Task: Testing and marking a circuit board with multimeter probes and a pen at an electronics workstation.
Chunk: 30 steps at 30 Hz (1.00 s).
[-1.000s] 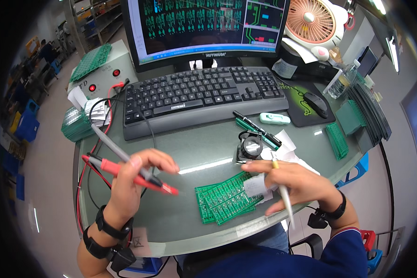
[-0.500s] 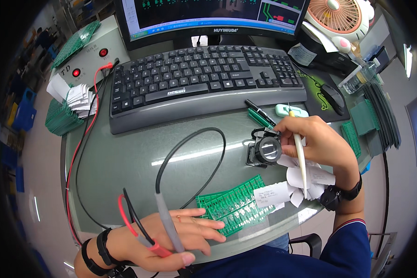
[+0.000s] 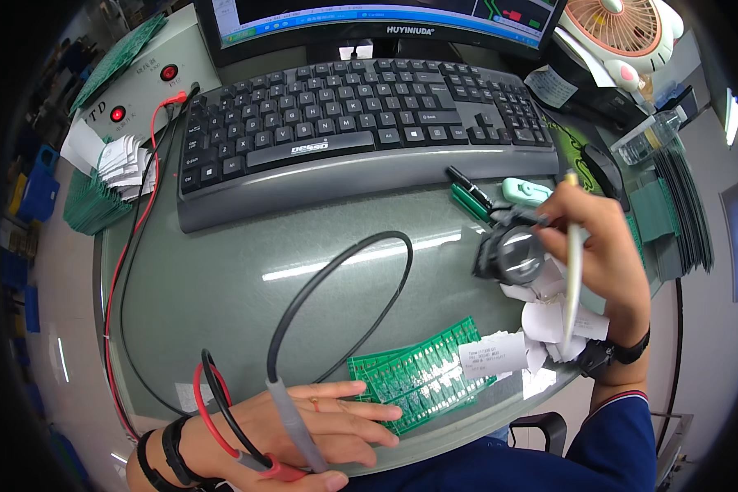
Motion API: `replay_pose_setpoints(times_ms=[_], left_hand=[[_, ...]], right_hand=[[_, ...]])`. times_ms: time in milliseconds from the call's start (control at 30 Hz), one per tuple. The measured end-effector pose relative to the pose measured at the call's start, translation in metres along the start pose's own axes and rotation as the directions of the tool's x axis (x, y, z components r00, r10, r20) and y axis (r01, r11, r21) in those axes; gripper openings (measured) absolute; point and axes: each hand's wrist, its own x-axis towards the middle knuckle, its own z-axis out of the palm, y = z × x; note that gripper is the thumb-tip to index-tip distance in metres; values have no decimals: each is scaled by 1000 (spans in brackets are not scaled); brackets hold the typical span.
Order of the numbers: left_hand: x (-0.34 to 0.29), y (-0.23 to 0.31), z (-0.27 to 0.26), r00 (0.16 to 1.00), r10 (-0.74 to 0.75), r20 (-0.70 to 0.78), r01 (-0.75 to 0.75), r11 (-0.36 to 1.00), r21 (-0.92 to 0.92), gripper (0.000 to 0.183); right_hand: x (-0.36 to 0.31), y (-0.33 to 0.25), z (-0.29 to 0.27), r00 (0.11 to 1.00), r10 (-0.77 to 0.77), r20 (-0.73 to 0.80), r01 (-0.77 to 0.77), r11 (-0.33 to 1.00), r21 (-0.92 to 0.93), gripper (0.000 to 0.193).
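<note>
My right hand (image 3: 590,234) pinches a black folding magnifier (image 3: 520,254) by its upper edge, at the right of the desk. Tucked in the same hand is a slim white pen-like tool (image 3: 573,283) with a yellowish upper end. My left hand (image 3: 312,422) holds a grey test probe (image 3: 293,422) and a red test probe (image 3: 283,471) on wire leads near the thumb. Its other fingers stretch over the left end of green circuit board panels (image 3: 426,373) at the near desk edge. The probe tips are hidden.
A black keyboard (image 3: 361,123) spans the far desk below a monitor (image 3: 385,37). Crumpled paper labels (image 3: 549,324) lie near the magnifier. Green and black pens (image 3: 470,201), a mint-green cutter (image 3: 526,191) and a mouse (image 3: 602,174) sit right. Red and black leads run from a switch box (image 3: 139,90).
My right hand has moved to the right with the magnifier, which is now blurred and closer to the papers. The left hand stays on the boards. The whole view has shifted slightly.
</note>
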Motion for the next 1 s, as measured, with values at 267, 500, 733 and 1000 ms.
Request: replay_pose_setpoints(times_ms=[267,500,733,1000], left_hand=[[-7,-1,-4,999,12,32,-10,999,-47,40],[3,4,-6,996,-28,88,23,998,51,48],[3,6,4,991,-90,-100,90,996,-4,49],[15,3,-6,988,-150,-44,150,989,0,54]], right_hand=[[-12,-58,10,988,-155,26,138,932,335,19],[-19,-55,58,924,-323,206,268,929,255,18],[-26,-52,67,917,-244,316,187,962,201,24],[-24,-45,75,922,-361,144,340,928,151,21]])
